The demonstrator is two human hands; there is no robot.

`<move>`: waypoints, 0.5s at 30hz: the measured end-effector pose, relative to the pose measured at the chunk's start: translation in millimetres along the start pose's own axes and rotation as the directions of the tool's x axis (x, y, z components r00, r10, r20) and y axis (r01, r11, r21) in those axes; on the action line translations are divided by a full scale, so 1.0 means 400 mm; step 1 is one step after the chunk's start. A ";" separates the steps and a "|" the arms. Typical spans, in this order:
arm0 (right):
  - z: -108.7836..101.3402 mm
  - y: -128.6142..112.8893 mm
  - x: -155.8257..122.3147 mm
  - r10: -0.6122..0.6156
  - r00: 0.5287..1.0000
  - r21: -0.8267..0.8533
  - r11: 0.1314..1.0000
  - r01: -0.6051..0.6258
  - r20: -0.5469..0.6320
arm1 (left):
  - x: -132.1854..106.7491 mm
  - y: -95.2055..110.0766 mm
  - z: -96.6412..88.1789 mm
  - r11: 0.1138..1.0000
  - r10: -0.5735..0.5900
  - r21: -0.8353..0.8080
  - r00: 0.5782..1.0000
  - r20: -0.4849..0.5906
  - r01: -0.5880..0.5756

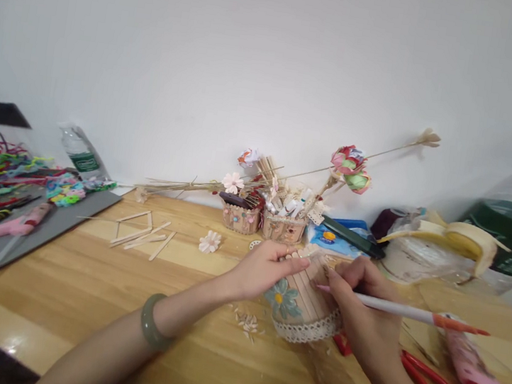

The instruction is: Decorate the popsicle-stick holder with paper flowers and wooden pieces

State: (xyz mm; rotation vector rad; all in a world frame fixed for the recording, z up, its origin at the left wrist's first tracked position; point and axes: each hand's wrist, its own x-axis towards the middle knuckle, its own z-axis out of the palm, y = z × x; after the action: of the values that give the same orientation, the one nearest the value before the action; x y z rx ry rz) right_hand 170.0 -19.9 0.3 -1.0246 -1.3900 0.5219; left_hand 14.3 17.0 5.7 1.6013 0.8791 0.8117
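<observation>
While the left hand, partly curled, grips the upper part of a slatted pot, the right hand has its fingers bent closely round a pen, its tip at the pot's side. The pot tilts over a glossy wooden table, right of centre. Sticks lie left, beyond a grey mat; two filled baskets stand far, by a plain white wall.
</observation>
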 end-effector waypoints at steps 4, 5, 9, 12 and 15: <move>0.002 -0.003 0.001 -0.013 1.000 -0.006 1.000 0.012 -0.012 | 0.000 0.001 -0.001 1.000 0.018 0.021 1.000 -0.001 -0.018; 0.003 -0.005 0.001 -0.019 1.000 -0.008 1.000 0.019 -0.012 | 0.000 0.001 -0.001 0.999 0.020 0.030 1.000 -0.004 -0.020; 0.002 -0.007 -0.001 -0.031 0.999 -0.008 0.999 0.031 0.009 | 0.000 -0.001 0.000 0.999 0.035 0.023 0.999 -0.005 -0.035; 0.000 -0.003 -0.002 -0.031 0.999 -0.001 1.000 0.031 0.011 | 0.000 -0.003 0.001 1.000 0.016 0.015 1.000 -0.005 -0.016; 0.001 -0.003 -0.001 -0.037 0.999 -0.005 0.999 0.037 0.002 | 0.000 -0.004 0.001 1.000 -0.004 0.017 1.000 -0.012 0.004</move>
State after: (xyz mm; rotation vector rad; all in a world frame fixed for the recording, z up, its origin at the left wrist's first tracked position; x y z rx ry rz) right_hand 169.4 -20.7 0.9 -1.0007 -1.4101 0.4927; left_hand 14.6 17.2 4.1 1.6108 0.8997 0.8136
